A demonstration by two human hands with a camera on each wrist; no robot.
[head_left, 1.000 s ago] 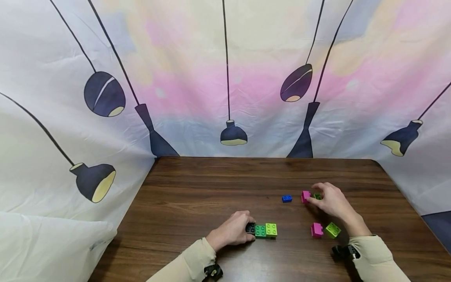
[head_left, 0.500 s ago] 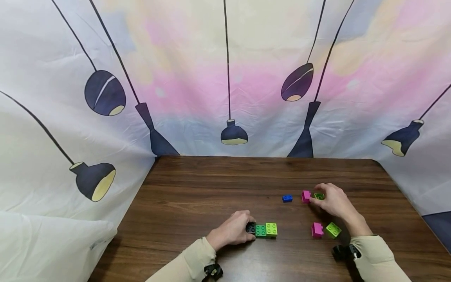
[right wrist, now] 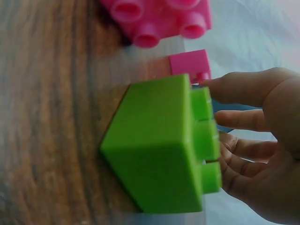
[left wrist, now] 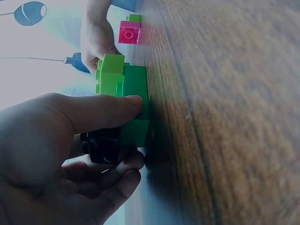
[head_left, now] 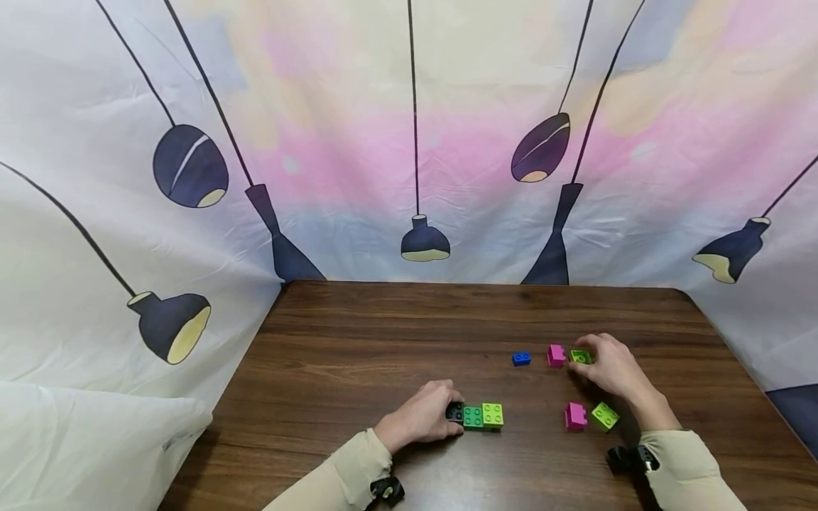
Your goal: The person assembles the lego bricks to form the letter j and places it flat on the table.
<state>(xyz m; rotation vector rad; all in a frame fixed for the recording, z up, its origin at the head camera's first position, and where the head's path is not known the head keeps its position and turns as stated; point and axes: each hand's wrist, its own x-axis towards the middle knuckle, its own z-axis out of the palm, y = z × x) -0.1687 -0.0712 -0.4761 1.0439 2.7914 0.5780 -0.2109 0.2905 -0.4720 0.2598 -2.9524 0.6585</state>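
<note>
My left hand [head_left: 422,413] grips a joined row of toy bricks at its left end: a black brick [head_left: 454,412], a green brick [head_left: 473,417] and a lime brick [head_left: 493,414]. In the left wrist view the thumb lies along the side of the green brick [left wrist: 136,89]. My right hand [head_left: 612,363] curves loosely around a far lime brick [head_left: 580,356], thumb on the near side and fingers on the far side; firm contact cannot be made out. That brick's place is blocked by a nearer lime brick [right wrist: 154,145] in the right wrist view.
Beside the far lime brick stands a pink brick [head_left: 556,355], with a small blue brick [head_left: 521,359] left of it. Nearer the front are another pink brick [head_left: 575,416] and a lime brick [head_left: 604,416]. A patterned cloth [head_left: 358,142] hangs behind the wooden table [head_left: 358,326].
My right hand has drifted right, its thumb leaving the far pink brick and uncovering more of the lime brick. My left hand and its joined bricks stay put.
</note>
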